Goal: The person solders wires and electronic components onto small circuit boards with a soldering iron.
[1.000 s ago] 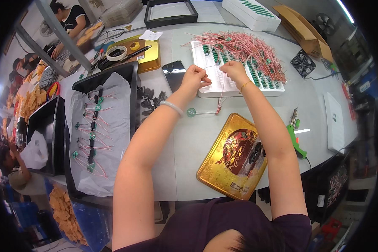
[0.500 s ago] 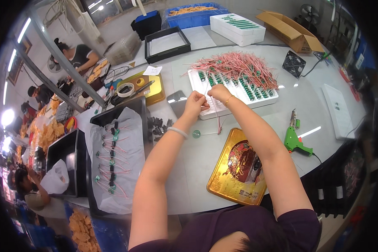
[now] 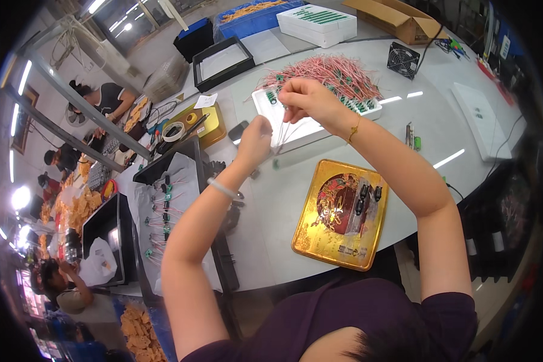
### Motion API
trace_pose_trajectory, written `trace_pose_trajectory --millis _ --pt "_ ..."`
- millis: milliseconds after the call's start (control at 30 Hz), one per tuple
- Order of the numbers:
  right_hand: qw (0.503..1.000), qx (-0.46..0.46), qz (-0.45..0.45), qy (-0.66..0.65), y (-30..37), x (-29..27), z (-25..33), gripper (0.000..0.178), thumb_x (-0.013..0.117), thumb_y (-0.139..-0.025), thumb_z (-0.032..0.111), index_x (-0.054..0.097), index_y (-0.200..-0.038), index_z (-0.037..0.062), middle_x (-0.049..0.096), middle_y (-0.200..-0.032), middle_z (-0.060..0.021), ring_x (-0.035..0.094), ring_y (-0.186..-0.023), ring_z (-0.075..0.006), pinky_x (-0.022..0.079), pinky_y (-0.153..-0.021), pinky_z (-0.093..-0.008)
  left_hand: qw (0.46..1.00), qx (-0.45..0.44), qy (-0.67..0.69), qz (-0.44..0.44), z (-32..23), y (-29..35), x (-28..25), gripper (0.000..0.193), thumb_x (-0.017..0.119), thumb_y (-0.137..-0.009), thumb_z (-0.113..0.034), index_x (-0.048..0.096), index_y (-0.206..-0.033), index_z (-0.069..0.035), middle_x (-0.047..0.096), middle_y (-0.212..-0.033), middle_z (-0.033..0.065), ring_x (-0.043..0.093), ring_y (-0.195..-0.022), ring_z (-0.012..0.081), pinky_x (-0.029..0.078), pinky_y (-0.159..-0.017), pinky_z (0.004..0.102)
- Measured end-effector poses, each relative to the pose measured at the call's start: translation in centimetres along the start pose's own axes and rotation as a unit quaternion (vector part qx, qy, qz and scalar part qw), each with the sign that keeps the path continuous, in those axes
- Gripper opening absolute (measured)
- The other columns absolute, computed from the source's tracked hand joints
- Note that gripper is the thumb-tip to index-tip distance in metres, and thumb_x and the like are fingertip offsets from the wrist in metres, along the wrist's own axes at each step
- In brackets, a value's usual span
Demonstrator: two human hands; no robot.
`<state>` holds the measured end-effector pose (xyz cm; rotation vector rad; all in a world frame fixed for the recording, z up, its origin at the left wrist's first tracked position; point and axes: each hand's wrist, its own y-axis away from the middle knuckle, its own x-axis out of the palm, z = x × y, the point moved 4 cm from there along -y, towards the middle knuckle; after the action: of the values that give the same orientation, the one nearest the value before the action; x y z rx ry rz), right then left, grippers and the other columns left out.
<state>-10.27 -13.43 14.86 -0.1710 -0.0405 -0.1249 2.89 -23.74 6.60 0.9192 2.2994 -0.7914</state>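
My right hand [image 3: 314, 105] is raised over the white foam tray [image 3: 308, 140], its thumb and fingers pinched on thin wires [image 3: 282, 134] that hang down, blurred. Lower and to the left, my left hand [image 3: 258, 142] is closed beside those wires; its fingertips are turned away, so what it holds is hidden. A small green disc [image 3: 276, 163] shows faintly below the wires. In the foam tray stand rows of green parts [image 3: 359, 105], and a heap of pink-red wires [image 3: 326, 69] lies over its far side.
A gold tin [image 3: 311, 232] with small black parts lies nearer me. My right forearm mostly hides a green glue gun [image 3: 415, 143]. Leftward is a black tray [image 3: 226, 265] lined with paper, holding wired parts. A black fan [image 3: 402, 59] and a white foam lid [image 3: 482, 120] are rightward.
My right hand has lifted up and away from my left, drawing the wires along. My left hand has turned and closed further. The whole view has shifted, uncovering more of the gold tin.
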Motion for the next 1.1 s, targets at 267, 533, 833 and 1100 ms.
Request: trace_pose_trajectory --millis 267,533,833,1100 --pt "0.989 -0.091 0.092 -0.066 6.9 5.0 6.7 0.013 0.057 -0.083 0.016 0.053 -0.083 0.0040 0.056 -0.072 -0.0019 0.062 -0.063 -0.0109 0.048 -0.057 -0.0199 0.926 0.271 -0.255 -0.058 -15.8 12.8 -2.8 0.031 0.066 -0.064 -0.009 0.053 -0.092 -0.008 0.049 -0.095 0.0106 0.050 -0.086 0.0255 0.038 -0.080 0.0417" --pt "0.965 -0.117 0.193 -0.130 13.1 9.1 7.1 0.013 0.055 -0.085 0.016 0.052 -0.085 0.0033 0.055 -0.081 -0.0034 0.061 -0.072 -0.0113 0.049 -0.064 -0.0230 0.989 0.020 -0.108 -0.097 -16.5 19.7 0.2 0.030 0.068 -0.073 -0.004 0.054 -0.099 -0.002 0.060 -0.084 0.0101 0.061 -0.076 0.0218 0.048 -0.067 0.0270" --pt "0.788 -0.349 0.083 0.500 22.9 4.2 3.3 0.026 0.063 -0.073 0.024 0.057 -0.089 0.0055 0.054 -0.080 -0.0066 0.052 -0.079 -0.0237 0.041 -0.073 -0.0350 0.835 -0.154 0.528 -0.017 -15.8 27.6 3.8 0.020 0.060 -0.080 0.001 0.047 -0.095 0.000 0.058 -0.087 0.0120 0.061 -0.078 0.0197 0.051 -0.070 0.0298" --pt "0.935 -0.189 0.103 0.283 22.4 1.7 0.2 0.009 0.057 -0.080 0.009 0.061 -0.085 0.0031 0.049 -0.067 -0.0092 0.050 -0.063 -0.0247 0.039 -0.057 -0.0323 0.957 -0.043 0.286 0.028 -17.3 26.1 3.3 0.020 0.067 -0.076 -0.016 0.055 -0.089 -0.006 0.052 -0.094 0.0115 0.046 -0.094 0.0193 0.035 -0.082 0.0349"
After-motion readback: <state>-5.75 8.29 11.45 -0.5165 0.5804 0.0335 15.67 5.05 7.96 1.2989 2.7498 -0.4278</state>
